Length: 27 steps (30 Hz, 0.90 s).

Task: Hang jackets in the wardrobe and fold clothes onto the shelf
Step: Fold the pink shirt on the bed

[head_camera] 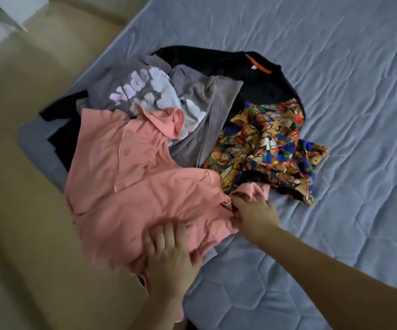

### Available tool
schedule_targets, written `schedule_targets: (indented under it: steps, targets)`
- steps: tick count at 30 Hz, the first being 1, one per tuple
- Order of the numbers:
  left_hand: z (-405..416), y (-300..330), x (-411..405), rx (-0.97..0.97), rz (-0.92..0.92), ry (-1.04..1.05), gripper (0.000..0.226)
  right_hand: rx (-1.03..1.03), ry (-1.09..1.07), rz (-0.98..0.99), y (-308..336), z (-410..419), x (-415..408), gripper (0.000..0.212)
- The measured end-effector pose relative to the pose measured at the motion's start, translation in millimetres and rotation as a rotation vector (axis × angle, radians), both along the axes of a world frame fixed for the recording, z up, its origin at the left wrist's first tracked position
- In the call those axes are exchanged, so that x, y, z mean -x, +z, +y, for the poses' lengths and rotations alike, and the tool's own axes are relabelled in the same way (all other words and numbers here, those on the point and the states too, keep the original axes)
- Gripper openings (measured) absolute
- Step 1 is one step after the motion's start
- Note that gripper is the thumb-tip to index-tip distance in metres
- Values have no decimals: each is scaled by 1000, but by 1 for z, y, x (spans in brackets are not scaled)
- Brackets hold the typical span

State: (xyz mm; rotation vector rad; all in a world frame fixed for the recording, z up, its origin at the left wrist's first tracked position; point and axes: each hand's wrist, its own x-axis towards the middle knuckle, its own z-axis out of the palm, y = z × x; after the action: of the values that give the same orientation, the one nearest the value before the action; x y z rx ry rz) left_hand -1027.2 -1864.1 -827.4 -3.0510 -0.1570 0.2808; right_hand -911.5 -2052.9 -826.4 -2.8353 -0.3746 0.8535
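A pile of clothes lies at the corner of a bed. On top at the front is a pink buttoned shirt [130, 177], crumpled. My left hand [168, 256] rests on its lower part with fingers spread over the cloth. My right hand [254, 210] grips the pink shirt's right edge, fingers curled into the fabric. Behind it lie a grey sweatshirt with white lettering [149, 94], a dark navy sweater with an orange neck label [259, 79] and a colourful teddy-bear print garment [268, 144].
The bed has a quilted blue-grey cover [335, 55] stretching right and back. A beige floor [26, 163] runs along the bed's left side. A pale piece of furniture [7, 10] shows at the top left corner.
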Motion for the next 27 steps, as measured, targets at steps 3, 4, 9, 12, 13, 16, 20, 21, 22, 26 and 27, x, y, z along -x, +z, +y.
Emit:
schedule_targets:
  steps: [3, 4, 9, 12, 13, 16, 20, 21, 22, 26, 27]
  targets:
    - [-20, 13, -3, -24, 43, 113, 39, -90, -25, -39, 6, -8, 7, 41]
    - [-24, 22, -7, 8, 74, 179, 34, -124, -59, -25, 13, -12, 10, 36]
    - [-24, 74, 0, 290, 78, 305, 8, -228, -253, 130, 74, -43, 22, 26]
    - [-24, 106, 21, 433, 87, 378, 24, -306, -338, 181, 117, -63, 21, 16]
    - [-24, 115, 27, 453, 92, 393, 25, -341, -356, 201, 130, -70, 20, 13]
    - [-25, 134, 33, 495, 77, 400, 16, -419, -431, 262, 160, -87, 20, 14]
    - [-39, 163, 33, 896, 120, 599, 17, -336, -453, 259, 186, -101, 23, 21]
    - [-43, 169, 32, 977, 162, 646, 21, -339, -476, 258, 193, -104, 23, 20]
    - [-46, 173, 31, 1021, 202, 680, 26, -348, -502, 251, 199, -106, 22, 22]
    - [-70, 172, 17, 871, 219, 577, 8, -403, -551, 198, 219, -119, 17, 34]
    - [-80, 169, 12, 791, 210, 528, 12, -437, -565, 193, 224, -123, 16, 33]
